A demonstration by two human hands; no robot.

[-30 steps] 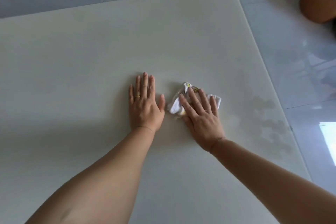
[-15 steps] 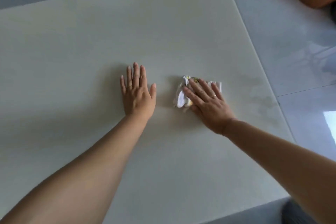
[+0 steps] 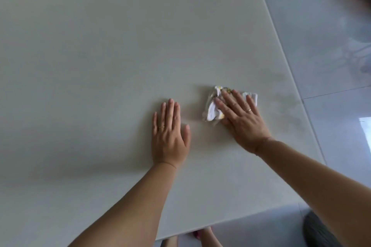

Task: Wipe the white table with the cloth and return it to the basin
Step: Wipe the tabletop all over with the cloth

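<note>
Right of centre on the white tabletop point(image 3: 100, 56), the right hand point(image 3: 244, 120) presses flat, fingers spread, on the crumpled cloth point(image 3: 211, 109) to wipe. Left hand point(image 3: 169, 136) rests palm-down beside it, empty, likely bracing. No basin shows.

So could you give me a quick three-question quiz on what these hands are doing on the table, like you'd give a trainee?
1. True or false: the left hand is pressing on the cloth.
2. Which is under the right hand? A) sponge B) crumpled white cloth C) nothing
3. Fill in: the faint damp marks lie near the table's ____ edge.

Key: 1 false, it lies flat on the bare table, apart from the cloth. 2 B. 3 right.
</note>
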